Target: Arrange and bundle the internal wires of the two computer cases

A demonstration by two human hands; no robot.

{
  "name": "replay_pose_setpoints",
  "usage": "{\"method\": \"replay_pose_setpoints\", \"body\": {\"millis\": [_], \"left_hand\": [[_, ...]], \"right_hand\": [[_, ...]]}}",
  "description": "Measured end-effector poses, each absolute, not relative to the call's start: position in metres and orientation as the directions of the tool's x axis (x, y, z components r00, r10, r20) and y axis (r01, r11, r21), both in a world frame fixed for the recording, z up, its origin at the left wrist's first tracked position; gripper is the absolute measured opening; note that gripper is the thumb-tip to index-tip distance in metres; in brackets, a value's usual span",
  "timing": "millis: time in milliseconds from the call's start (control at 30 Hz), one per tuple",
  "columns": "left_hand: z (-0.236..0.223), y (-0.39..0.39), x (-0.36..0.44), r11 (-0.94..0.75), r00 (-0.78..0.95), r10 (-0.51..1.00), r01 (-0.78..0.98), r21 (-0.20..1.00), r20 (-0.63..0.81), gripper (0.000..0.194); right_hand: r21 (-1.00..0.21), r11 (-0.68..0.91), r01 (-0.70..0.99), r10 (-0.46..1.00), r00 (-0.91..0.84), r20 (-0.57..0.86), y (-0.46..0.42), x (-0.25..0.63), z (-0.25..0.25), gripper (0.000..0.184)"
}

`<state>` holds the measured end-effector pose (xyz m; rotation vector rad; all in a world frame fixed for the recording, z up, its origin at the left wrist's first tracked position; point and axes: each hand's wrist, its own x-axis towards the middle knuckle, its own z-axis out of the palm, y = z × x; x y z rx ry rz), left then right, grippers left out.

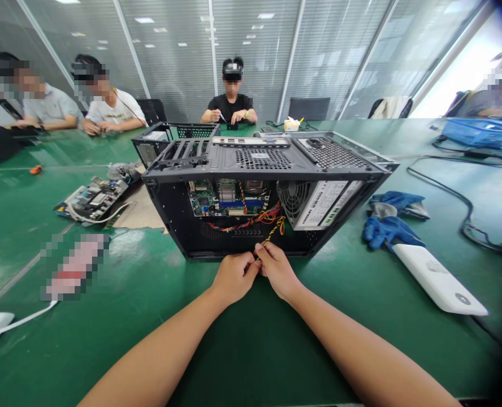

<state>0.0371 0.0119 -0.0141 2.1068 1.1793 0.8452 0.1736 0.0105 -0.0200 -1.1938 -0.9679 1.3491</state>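
Note:
Before me on the green table stands an open black computer case (255, 169), its open side facing me. Inside it are a motherboard (229, 198), a power supply (319, 203) with a fan, and bundled coloured wires (263, 217). A yellow and black cable (276, 229) comes down from the bundle to the case's near edge. There my right hand (278, 271) is closed on the cable's end. My left hand (234, 277) is closed right beside it, fingers touching the right hand's; what it pinches is hidden behind the fingers.
Circuit boards (96, 198) lie on cardboard (138, 217) at the left, with a blurred-out phone (77, 265) nearer me. Blue gloves (390, 223), a white power bank (440, 280) and black cables (450, 186) lie at the right. Several people sit around the table.

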Motion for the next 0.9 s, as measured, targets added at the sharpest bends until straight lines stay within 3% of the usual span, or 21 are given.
{"method": "replay_pose_setpoints", "body": {"millis": [400, 600, 900], "left_hand": [[-0.01, 0.012, 0.036, -0.455, 0.463, 0.862, 0.532, 0.714, 0.204, 0.033], [-0.009, 0.012, 0.036, -0.452, 0.442, 0.868, 0.516, 0.727, 0.227, 0.033], [-0.014, 0.012, 0.037, -0.432, 0.361, 0.891, 0.487, 0.759, 0.276, 0.015]], "right_hand": [[-0.977, -0.101, -0.19, 0.994, 0.017, -0.106, 0.01, 0.174, -0.019, 0.049], [-0.995, -0.078, -0.067, 0.994, 0.075, -0.083, 0.009, 0.176, -0.026, 0.05], [-0.998, -0.064, -0.007, 0.991, 0.114, -0.065, 0.01, 0.177, -0.029, 0.048]]}}
